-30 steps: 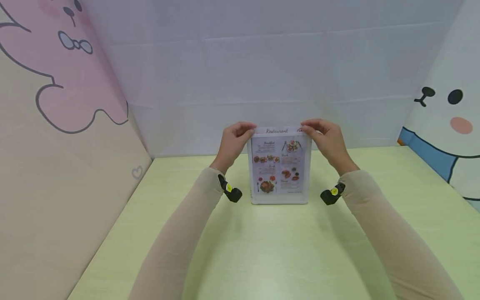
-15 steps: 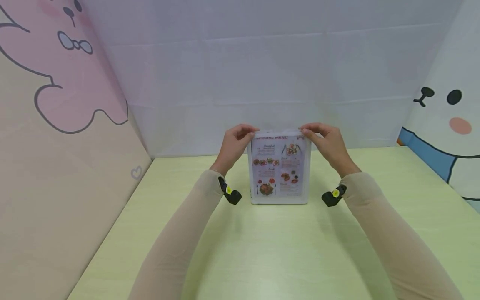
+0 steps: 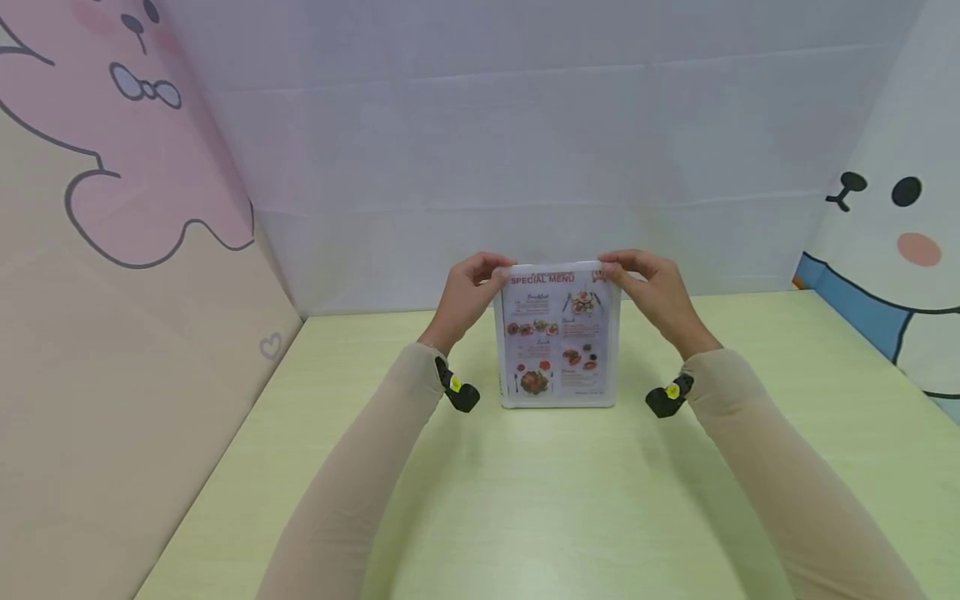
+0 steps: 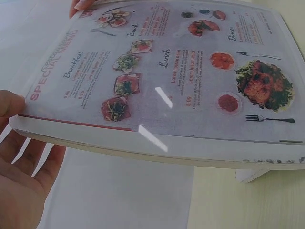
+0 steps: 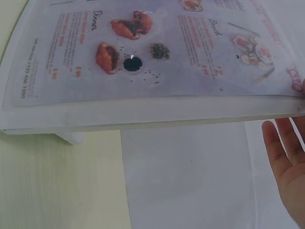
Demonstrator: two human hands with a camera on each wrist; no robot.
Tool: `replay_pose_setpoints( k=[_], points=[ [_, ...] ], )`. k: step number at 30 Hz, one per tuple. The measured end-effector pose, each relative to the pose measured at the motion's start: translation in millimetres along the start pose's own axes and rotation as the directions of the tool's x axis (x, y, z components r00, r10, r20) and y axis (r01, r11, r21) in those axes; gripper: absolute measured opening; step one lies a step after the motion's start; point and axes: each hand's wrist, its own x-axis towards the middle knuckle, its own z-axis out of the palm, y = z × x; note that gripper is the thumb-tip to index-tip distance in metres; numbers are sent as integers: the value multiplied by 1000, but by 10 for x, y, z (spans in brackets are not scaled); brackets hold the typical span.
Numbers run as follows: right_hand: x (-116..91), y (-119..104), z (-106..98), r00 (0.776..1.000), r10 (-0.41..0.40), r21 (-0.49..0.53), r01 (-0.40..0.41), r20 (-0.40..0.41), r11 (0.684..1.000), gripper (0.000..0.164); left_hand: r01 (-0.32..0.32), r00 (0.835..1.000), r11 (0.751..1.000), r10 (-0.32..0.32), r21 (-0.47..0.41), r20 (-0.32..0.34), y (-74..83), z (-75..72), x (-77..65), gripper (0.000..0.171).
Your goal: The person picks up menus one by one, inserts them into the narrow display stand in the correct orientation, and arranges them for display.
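Observation:
A white menu holder (image 3: 558, 403) stands upright on the table in the head view. Behind its clear front sits a printed sheet menu (image 3: 558, 337), headed "SPECIAL MENU", with food pictures. My left hand (image 3: 462, 300) pinches the holder's top left corner; in the left wrist view its thumb lies at the front edge and other fingers (image 4: 47, 167) are behind. The top right corner is pinched by my right hand (image 3: 662, 298). Fingers (image 5: 271, 145) of that hand reach behind the panel in the right wrist view; its thumb is mostly cut off.
The pale yellow-green table (image 3: 555, 500) runs back to a white cloth wall (image 3: 555, 150). Cartoon-printed panels stand at left (image 3: 150, 350) and right (image 3: 877, 250). Behind the holder a white support foot (image 4: 252, 175) touches the table.
The sheet menu has slid down into the holder; "Restaurant" stuck out above the top edge earlier, and now the heading lies behind the clear front. Both hands have lowered slightly with it.

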Motion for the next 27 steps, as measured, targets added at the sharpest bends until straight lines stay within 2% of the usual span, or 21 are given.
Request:
replay_pose_setpoints(
  k=[8, 20, 27],
  points=[
    [-20, 41, -14, 1000, -11, -5, 11, 7, 1000, 44, -53, 999, 998, 53, 33, 5, -49, -3, -4, 21],
    [-77, 71, 59, 1000, -13, 25, 13, 4, 1000, 47, -46, 999, 998, 46, 32, -14, -35, -11, -45, 24],
    [-132, 43, 67, 1000, 1, -33, 0, 20, 999, 51, -54, 998, 995, 55, 79, -12, -49, -16, -76, 27]
  ],
)
